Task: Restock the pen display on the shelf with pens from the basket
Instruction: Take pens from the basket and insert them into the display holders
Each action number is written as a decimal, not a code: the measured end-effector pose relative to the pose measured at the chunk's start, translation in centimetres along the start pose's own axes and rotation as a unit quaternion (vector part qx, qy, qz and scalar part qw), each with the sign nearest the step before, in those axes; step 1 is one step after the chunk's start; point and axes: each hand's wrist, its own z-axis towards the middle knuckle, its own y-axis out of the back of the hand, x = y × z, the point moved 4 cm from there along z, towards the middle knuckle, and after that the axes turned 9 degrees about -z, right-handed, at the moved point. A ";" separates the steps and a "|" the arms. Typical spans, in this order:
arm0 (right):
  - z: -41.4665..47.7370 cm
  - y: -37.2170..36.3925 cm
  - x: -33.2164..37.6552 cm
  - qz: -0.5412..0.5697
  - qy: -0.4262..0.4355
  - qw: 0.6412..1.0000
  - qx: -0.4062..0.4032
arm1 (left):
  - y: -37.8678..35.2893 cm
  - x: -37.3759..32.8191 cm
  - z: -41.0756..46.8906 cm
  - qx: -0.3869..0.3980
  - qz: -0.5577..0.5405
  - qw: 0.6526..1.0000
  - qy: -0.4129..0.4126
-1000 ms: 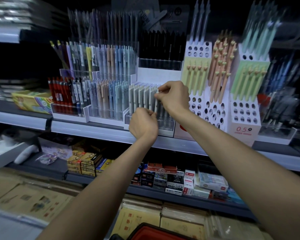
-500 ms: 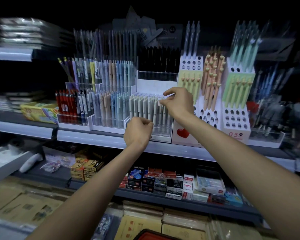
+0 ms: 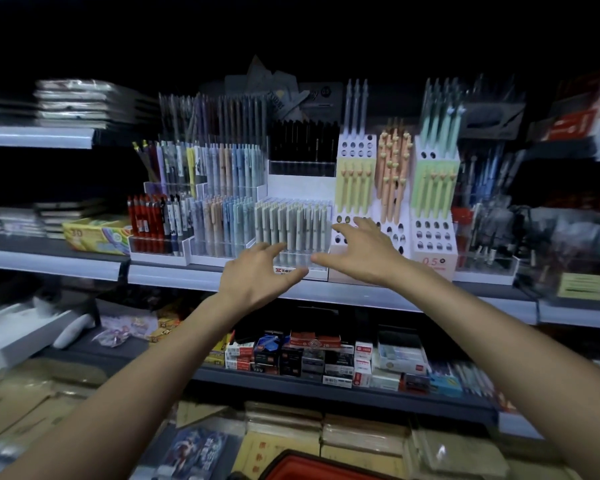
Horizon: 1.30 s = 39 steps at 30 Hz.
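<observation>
Since the earlier frames both my hands have come off the grey-green pens (image 3: 291, 221) and dropped lower, with fingers spread where before they were pinched at the pen tops.

Head view, taking the clear tray (image 3: 300, 261) that holds those grey-green pens as the landmark. My left hand (image 3: 257, 277) is in front of the tray's lower left corner, palm down, fingers apart and holding nothing; its fingertips overlap the tray's front face, and I cannot tell whether they touch it. My right hand (image 3: 355, 252) is in front of the tray's lower right corner, fingers likewise spread and empty, its thumb pointing toward the left hand. The pens stand upright in the tray in close rows. The tray sits on the shelf (image 3: 174, 275) edge. Just right of the tray stands a white holder with round holes (image 3: 433, 233) carrying yellow, peach and green pens. Just left of the tray is a clear rack of pastel pens (image 3: 222, 223), and further left a rack of red pens (image 3: 142, 221). Well below the tray, at the bottom edge of the frame, the red rim of the basket (image 3: 312, 464) shows; its contents are out of sight. The frame is blurred toward its sides.
</observation>
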 end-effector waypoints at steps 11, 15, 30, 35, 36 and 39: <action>-7.2 0.7 -1.0 -0.058 -0.032 0.989 0.130 | 1.7 -1.6 -5.4 0.022 0.063 0.998 -0.010; -9.2 1.3 -1.7 -0.052 -0.034 0.990 0.126 | 1.9 -2.2 -7.2 0.024 0.072 0.997 -0.012; -13.1 -7.2 -3.9 0.010 -0.010 0.992 0.123 | -6.1 -1.6 -11.1 0.003 0.035 0.999 -0.028; -15.6 -16.5 -5.7 0.022 -0.030 0.981 0.188 | -13.8 2.3 -13.8 0.072 0.046 0.996 -0.007; -16.3 -18.5 -6.0 0.026 -0.033 0.979 0.201 | -15.5 3.2 -14.5 0.089 0.048 0.995 0.001; -18.5 -24.5 -7.0 0.028 -0.039 0.968 0.245 | -20.6 5.9 -16.8 0.163 0.044 0.985 0.032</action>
